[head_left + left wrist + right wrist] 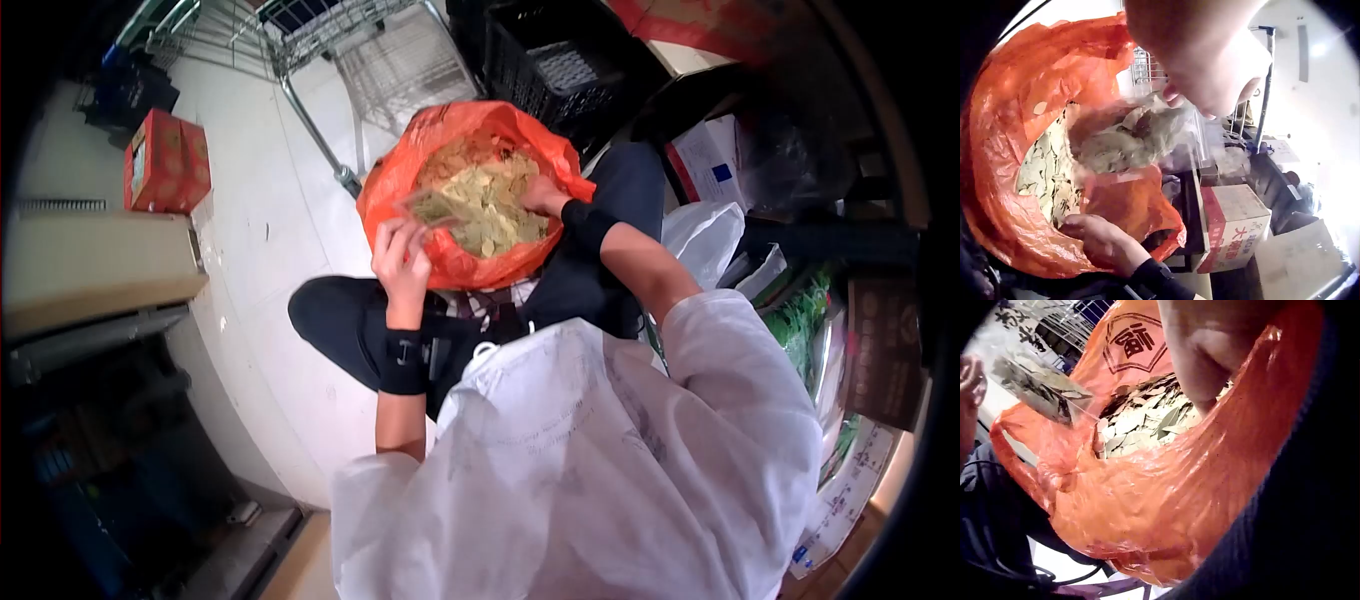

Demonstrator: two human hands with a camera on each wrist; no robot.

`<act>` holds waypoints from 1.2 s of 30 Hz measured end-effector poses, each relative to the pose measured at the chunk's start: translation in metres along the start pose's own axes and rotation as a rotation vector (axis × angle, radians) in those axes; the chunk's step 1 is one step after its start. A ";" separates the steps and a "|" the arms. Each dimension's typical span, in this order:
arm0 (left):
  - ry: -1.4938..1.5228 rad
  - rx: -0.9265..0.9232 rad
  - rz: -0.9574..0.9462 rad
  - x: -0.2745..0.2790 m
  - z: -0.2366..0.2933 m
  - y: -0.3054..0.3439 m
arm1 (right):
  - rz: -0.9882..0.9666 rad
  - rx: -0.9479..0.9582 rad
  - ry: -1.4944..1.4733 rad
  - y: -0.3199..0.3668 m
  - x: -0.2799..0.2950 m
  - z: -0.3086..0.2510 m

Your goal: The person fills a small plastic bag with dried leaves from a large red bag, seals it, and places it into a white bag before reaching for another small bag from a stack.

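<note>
An orange plastic bag (385,180) (1141,506) stands wide at the mouth between the person's legs, with dried greenish leaves (485,205) (1047,178) (1141,428) inside. The left hand (402,262) (1200,56) pinches the edge of a clear plastic bag (1125,140) (1044,387), which holds similar leaves and hangs tilted over the orange bag's left side. The right hand (545,195) (1104,240) (1204,353) reaches into the orange bag from the right; its fingertips are down at the leaves and partly hidden, so their grip is unclear.
Beyond the orange bag are a wire cart (330,25) and a black crate (545,65). A red box (167,162) sits at the left on the pale floor (265,235). Cartons and a white plastic bag (705,240) crowd the right side.
</note>
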State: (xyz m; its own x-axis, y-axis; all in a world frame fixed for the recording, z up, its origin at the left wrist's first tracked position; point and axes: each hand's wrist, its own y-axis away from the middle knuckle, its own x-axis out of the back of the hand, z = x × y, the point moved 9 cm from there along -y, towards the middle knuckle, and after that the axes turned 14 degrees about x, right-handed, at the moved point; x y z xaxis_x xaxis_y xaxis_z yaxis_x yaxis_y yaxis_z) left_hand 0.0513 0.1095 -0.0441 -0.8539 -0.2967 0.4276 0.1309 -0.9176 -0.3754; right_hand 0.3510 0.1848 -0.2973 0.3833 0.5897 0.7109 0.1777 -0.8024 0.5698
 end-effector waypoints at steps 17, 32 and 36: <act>-0.007 -0.135 0.017 0.002 0.023 -0.009 | 0.198 -0.024 -0.225 0.001 0.025 0.009; 0.039 -0.057 -0.013 0.005 0.022 0.002 | 0.293 -0.300 -0.912 -0.014 -0.025 0.040; 0.016 -0.094 -0.017 -0.001 0.020 0.000 | 0.285 -0.285 -0.951 -0.011 -0.024 0.038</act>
State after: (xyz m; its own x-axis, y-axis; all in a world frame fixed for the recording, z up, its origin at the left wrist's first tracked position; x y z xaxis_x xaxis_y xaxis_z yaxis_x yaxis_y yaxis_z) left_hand 0.0627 0.1044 -0.0279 -0.8633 -0.2769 0.4219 0.0693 -0.8931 -0.4445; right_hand 0.3742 0.1758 -0.3366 0.9579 -0.0348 0.2850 -0.2055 -0.7764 0.5957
